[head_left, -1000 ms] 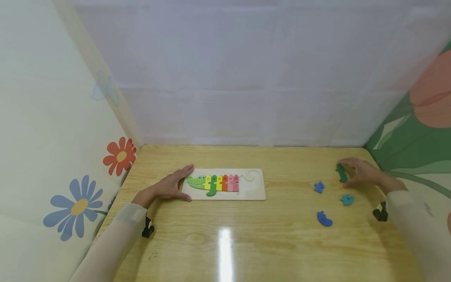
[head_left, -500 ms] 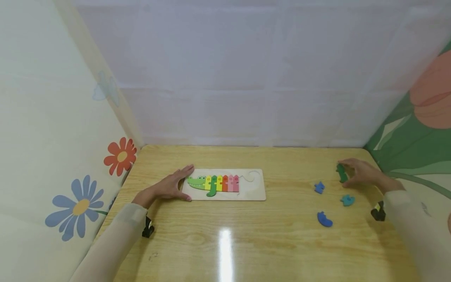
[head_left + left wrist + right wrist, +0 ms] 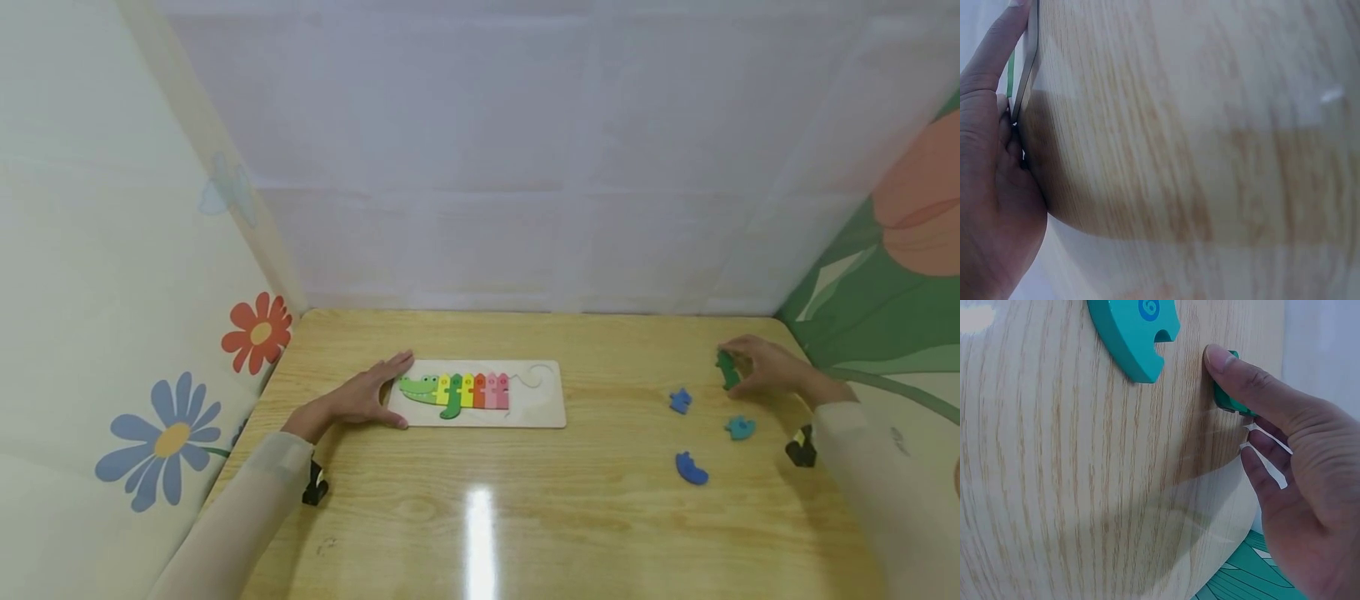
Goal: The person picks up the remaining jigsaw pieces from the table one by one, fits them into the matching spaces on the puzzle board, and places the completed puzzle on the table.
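My left hand point(image 3: 363, 393) rests at the left end of a pale wooden puzzle board point(image 3: 543, 410), its thumb and fingers spread to the board's two left corners. In the board lie a green crocodile head point(image 3: 418, 389) and several coloured body pieces point(image 3: 480, 392). Far to the right, my right hand point(image 3: 772, 367) pinches a green puzzle piece point(image 3: 727, 369) at the table. In the right wrist view, the thumb lies against this green piece point(image 3: 1225, 400), and a teal piece point(image 3: 1129, 344) lies nearby. The left wrist view shows the left thumb point(image 3: 997, 47) straight along the board's edge.
On the table point(image 3: 585, 517), left of and below the right hand, lie a small blue piece point(image 3: 680, 401), the teal piece point(image 3: 740, 428) and a curved blue piece point(image 3: 691, 468). The board's right part has a bare curled outline. A pale wall point(image 3: 525, 167) rises behind the table.
The right wrist has shifted slightly to the left, while the fingers stay at the green piece. The left hand, the board and the loose pieces show no clear movement.
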The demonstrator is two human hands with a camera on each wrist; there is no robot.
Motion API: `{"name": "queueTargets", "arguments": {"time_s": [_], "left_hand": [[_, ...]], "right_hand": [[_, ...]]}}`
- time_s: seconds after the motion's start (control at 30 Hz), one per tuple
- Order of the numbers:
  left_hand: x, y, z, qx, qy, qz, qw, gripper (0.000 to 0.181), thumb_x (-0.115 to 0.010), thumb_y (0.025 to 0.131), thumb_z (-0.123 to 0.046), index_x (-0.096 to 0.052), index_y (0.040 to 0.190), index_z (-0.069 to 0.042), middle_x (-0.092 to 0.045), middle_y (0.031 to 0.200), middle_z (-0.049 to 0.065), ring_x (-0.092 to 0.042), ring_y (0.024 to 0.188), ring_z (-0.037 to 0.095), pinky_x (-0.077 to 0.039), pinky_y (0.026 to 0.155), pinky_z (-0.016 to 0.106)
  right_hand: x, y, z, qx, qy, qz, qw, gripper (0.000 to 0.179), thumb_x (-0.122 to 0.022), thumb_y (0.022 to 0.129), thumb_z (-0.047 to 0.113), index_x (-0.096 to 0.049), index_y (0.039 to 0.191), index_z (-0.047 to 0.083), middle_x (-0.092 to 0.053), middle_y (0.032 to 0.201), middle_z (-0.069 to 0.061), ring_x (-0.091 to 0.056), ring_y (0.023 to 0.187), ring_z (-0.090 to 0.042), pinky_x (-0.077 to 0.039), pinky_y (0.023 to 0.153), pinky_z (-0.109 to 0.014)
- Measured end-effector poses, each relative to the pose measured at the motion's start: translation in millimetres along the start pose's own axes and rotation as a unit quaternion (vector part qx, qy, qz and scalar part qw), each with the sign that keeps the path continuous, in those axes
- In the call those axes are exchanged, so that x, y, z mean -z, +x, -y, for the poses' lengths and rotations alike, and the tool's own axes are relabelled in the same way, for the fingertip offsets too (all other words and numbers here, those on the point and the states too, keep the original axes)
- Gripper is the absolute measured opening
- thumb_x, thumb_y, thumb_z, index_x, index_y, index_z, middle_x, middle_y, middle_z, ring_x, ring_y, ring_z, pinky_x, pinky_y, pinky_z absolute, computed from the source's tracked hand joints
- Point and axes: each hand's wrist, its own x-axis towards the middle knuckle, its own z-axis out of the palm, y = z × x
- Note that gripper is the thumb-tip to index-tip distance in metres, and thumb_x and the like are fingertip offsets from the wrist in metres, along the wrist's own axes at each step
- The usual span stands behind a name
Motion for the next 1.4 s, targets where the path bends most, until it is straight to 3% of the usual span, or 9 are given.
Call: {"name": "queueTargets", "arguments": {"time_s": [0.5,0.8,1.13,1.4], "left_hand": [[0.3,-0.3,2.7,-0.003,0.001,-0.003,1.0000,0.121,-0.091,0.082,-0.048,-0.020,0.168,-0.002,-0.011,0.178,0.016,-0.011,0.163,0.040,-0.008,0.131,0.063],[-0.6,-1.8,1.2,-0.008,-0.002,-0.003,1.0000,0.121,-0.091,0.082,-0.048,-0.020,0.168,-0.001,-0.011,0.177,0.017,-0.012,0.162,0.042,-0.009,0.130,0.064],[-0.7,-0.3,0.8,-0.005,0.004,-0.003,1.0000,0.121,-0.091,0.082,-0.048,-0.020,0.168,-0.001,-0.011,0.177,0.018,-0.012,0.162,0.042,-0.009,0.130,0.064],[-0.5,0.7,2.0,-0.002,0.005,-0.001,1.0000,0.121,-0.090,0.082,-0.049,-0.020,0.168,-0.002,-0.011,0.177,0.017,-0.011,0.163,0.041,-0.008,0.130,0.063]], "right_hand": [[-1.6,0.5,-0.3,-0.013,0.025,-0.010,0.9995,0.089,-0.097,0.076,0.021,-0.051,0.140,-0.018,-0.051,0.136,-0.041,-0.056,0.119,-0.056,-0.049,0.100,-0.071],[-3.5,0.1,5.0,-0.036,0.050,-0.011,0.9980,0.090,-0.097,0.075,0.017,-0.049,0.141,-0.020,-0.051,0.137,-0.043,-0.053,0.122,-0.059,-0.047,0.101,-0.072],[-7.2,3.6,3.3,-0.043,0.040,-0.022,0.9980,0.094,-0.098,0.074,0.022,-0.050,0.141,-0.021,-0.056,0.135,-0.042,-0.058,0.118,-0.057,-0.052,0.098,-0.069],[-8.7,3.0,5.6,-0.057,0.074,-0.022,0.9954,0.099,-0.097,0.075,0.018,-0.041,0.145,-0.024,-0.044,0.143,-0.048,-0.058,0.119,-0.064,-0.053,0.099,-0.067]]}}
